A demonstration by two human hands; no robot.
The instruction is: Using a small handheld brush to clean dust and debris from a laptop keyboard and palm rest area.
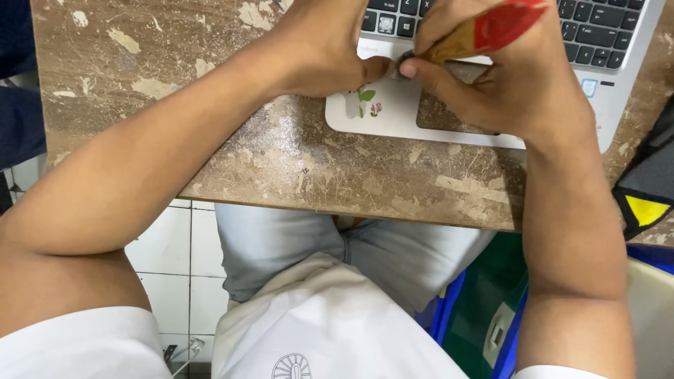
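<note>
Screwdriver [484,31] with a red-and-wooden handle sits gripped in the right hand [491,77], fingers curled tight around it, its tip down on the white laptop [393,112] just above the touchpad. Left hand [323,49] pinches a small dark part [404,67] at the tip, fingers closed. A slip could gouge the smooth plastic palm rest or jab a fingertip. Beneath lies a worn, flaking brown table [140,70].

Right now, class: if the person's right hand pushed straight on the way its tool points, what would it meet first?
The right hand aims its red-handled tool leftward; the tip would first meet the left hand's thumb above the laptop, though depth is unclear.
</note>
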